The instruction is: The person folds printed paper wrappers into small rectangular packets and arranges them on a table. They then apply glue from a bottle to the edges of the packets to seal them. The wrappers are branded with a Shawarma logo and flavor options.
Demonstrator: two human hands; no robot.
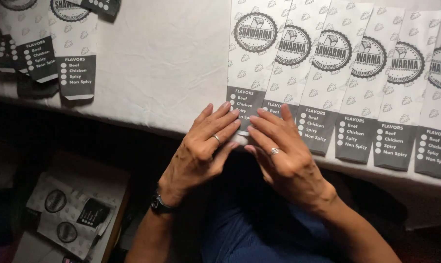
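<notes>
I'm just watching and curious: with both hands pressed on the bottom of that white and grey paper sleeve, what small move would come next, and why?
Probably sliding the fingertips sideways along the grey bottom edge of the leftmost white and grey paper sleeve to press its fold flat. Both the left hand and the right hand lie flat on that end at the edge of the white table cover, and this sleeve heads an overlapping row of like sleeves.

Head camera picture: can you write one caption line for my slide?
Two hands, left hand and right hand, press the grey end of a paper sleeve in an overlapping row on a white table.
</notes>
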